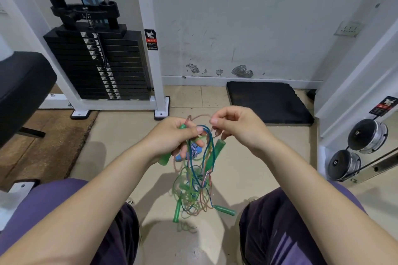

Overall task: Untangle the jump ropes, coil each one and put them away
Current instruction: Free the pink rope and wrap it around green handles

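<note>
Pinching a pinkish rope strand [199, 116] between thumb and forefinger, the right hand [234, 127] holds it up just beside the left hand [172, 135], whose fingers [199, 129] are curled round a green handle [164, 158] and a bunch of blue and green cords. The pink strand arches from one hand to the other. Below the fingers the tangle of jump ropes [195, 187] hangs down between the person's knees, with another green handle [218, 148] dangling just under the right hand and two more [225, 210] at the bottom of the knot, above the tiled floor [120, 148]. A weight stack [101, 64] stands at the left, a black mat [269, 101] lies by the wall.
</note>
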A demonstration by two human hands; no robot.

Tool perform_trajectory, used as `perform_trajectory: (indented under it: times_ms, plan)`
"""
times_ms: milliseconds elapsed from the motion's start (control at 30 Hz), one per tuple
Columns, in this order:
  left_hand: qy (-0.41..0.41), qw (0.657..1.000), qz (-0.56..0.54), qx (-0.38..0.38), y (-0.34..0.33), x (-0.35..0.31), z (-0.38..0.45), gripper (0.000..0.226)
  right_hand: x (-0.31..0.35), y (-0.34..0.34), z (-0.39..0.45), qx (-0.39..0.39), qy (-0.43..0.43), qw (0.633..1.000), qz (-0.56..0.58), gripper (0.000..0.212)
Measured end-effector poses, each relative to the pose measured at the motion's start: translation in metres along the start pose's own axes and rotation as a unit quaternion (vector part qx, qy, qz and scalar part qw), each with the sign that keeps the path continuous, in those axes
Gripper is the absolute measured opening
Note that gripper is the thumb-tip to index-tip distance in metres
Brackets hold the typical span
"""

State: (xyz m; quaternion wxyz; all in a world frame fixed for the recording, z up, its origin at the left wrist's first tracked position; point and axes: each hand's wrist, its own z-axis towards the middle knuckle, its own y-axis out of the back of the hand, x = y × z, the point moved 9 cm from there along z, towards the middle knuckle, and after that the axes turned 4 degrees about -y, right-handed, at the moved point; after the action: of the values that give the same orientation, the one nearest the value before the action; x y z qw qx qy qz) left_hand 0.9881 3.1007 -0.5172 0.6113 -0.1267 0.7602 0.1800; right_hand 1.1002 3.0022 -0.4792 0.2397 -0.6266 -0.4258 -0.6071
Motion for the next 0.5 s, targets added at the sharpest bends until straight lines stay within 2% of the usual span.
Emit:
perform_trajectory:
  times_ms: [167, 267, 333, 400, 467, 500]
  plan:
    - [-0.014, 0.984, 0.052, -0.169, 0.052, 0.003, 0.004, 0.022, 0.0, 0.036, 0.001, -0.095, -0.013, 0.988, 0.119, 0.012]
    - [-0.01, 0.973, 0.071, -0.221, 0.072, 0.001, 0.002, 0.023, -0.005, 0.061, 0.001, -0.171, -0.021, 0.977, 0.123, 0.014]
    - [-0.011, 0.97, 0.071, -0.231, 0.075, 0.0, 0.001, 0.022, -0.007, 0.068, 0.0, -0.197, -0.02, 0.976, 0.091, 0.016]
    - [-0.029, 0.973, 0.063, -0.22, 0.07, -0.004, -0.001, 0.018, -0.005, 0.061, 0.001, -0.17, -0.013, 0.983, 0.069, 0.015]
    - [-0.053, 0.976, 0.073, -0.196, 0.059, -0.012, -0.005, 0.006, 0.001, 0.039, 0.0, -0.091, -0.001, 0.993, 0.082, 0.008]
    - [-0.062, 0.978, 0.08, -0.184, 0.053, -0.017, -0.006, 0.009, 0.004, 0.027, -0.002, -0.048, 0.002, 0.994, 0.095, 0.005]
